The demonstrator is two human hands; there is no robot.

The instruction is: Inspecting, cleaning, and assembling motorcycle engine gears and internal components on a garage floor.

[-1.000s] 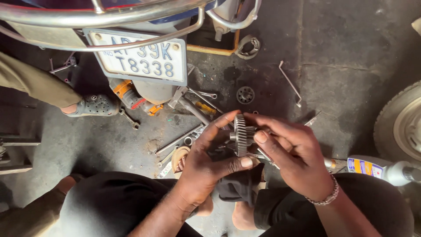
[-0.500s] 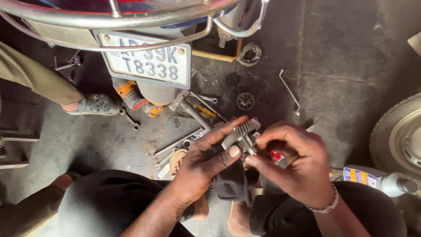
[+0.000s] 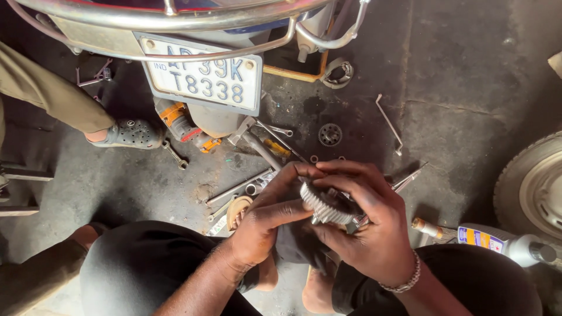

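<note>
Both my hands hold a toothed metal gear [image 3: 324, 206] over my knees, just above the grey floor. My left hand [image 3: 266, 219] grips its left side, thumb laid across the teeth. My right hand [image 3: 366, 219], a metal bracelet on its wrist, wraps over the top and right of the gear with curled fingers. The gear is tilted, its toothed rim facing me, and my right fingers hide much of it.
The rear of a motorbike with a white number plate [image 3: 202, 73] and chrome rail [image 3: 175, 20] stands ahead. Spanners, rods and a small sprocket [image 3: 329, 134] litter the floor. Another person's sandalled foot [image 3: 126, 134] is at left. A tyre [image 3: 530, 187] and a plastic bottle [image 3: 492, 240] lie at right.
The gear has turned in my hands, its rim tilting toward me. My right hand has closed further over its top, and both hands sit slightly lower in view.
</note>
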